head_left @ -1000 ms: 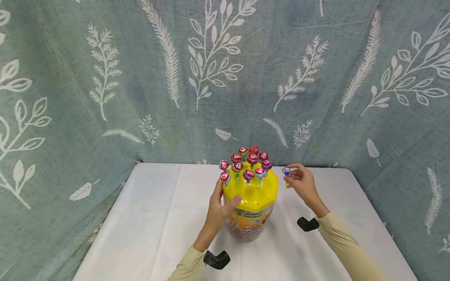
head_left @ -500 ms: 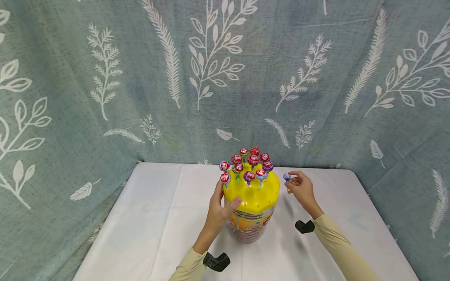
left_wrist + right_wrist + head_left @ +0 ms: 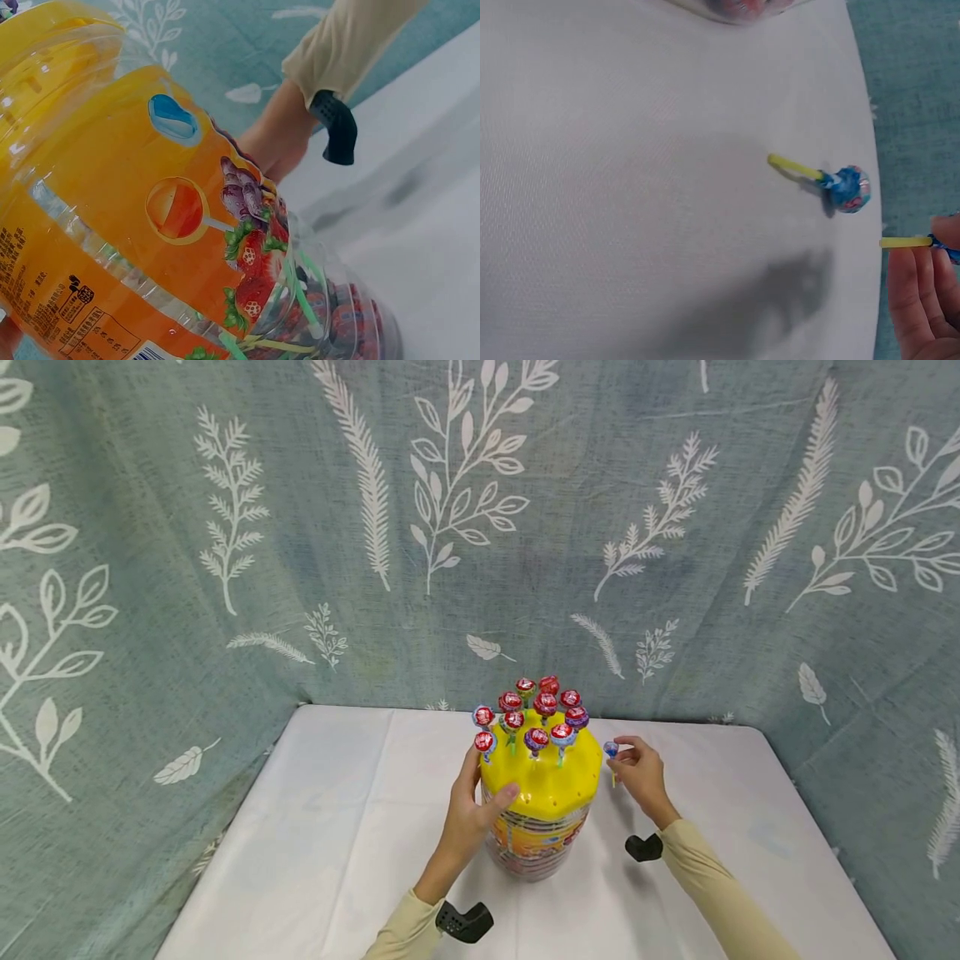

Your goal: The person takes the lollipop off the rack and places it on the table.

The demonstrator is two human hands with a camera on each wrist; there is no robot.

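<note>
The left hand (image 3: 467, 818) gripped the plastic jar (image 3: 534, 843), which was on the white table (image 3: 337, 810), at its yellow lid (image 3: 555, 781), where wrapped lollipops (image 3: 545, 704) stood. The right hand (image 3: 641, 777) pinched the blue lollipop (image 3: 611, 749) near this lid; a second lollipop (image 3: 847, 189) lay on the table.

The yellow lid (image 3: 555, 787) I hold looks like smooth, glossy plastic; the jar (image 3: 528, 862) beneath is clear, shiny, ridged plastic, its printed label (image 3: 112, 172) slick. The lollipop (image 3: 611, 749) I pinch has a shiny wrapped head and smooth plastic stick (image 3: 906, 242). My sleeves (image 3: 705, 864) are matt cloth, the tablecloth (image 3: 622, 112) finely textured, the curtain (image 3: 345, 568) woven and matt.
</note>
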